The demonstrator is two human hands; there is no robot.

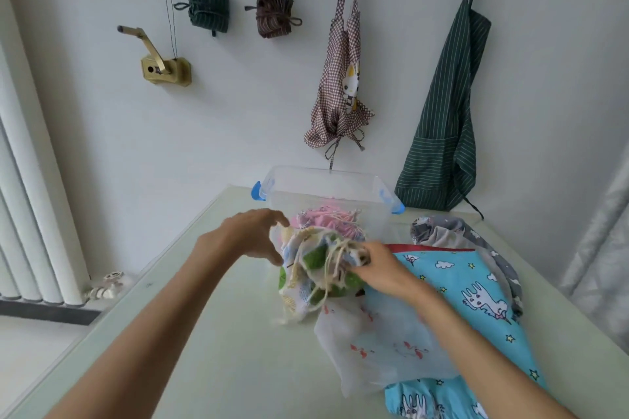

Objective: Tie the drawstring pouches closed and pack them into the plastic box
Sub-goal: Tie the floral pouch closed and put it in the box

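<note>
A white pouch with green patches [306, 269] is bunched up just above the table, in front of the clear plastic box [326, 187] with blue latches. My right hand [381, 265] grips its gathered neck and tangled beige cords [332, 258]. My left hand [252, 235] touches the pouch's left side with fingers loosely bent. A pink pouch [323, 218] with cords lies inside the box. A white pouch with flamingo print [381, 343] lies flat under my right forearm.
A blue cartoon-print cloth [476, 296] and a grey patterned one [442, 231] lie on the right of the pale green table [204, 350]. Aprons [442, 133] hang on the wall behind the box. A radiator [30, 214] stands at the left.
</note>
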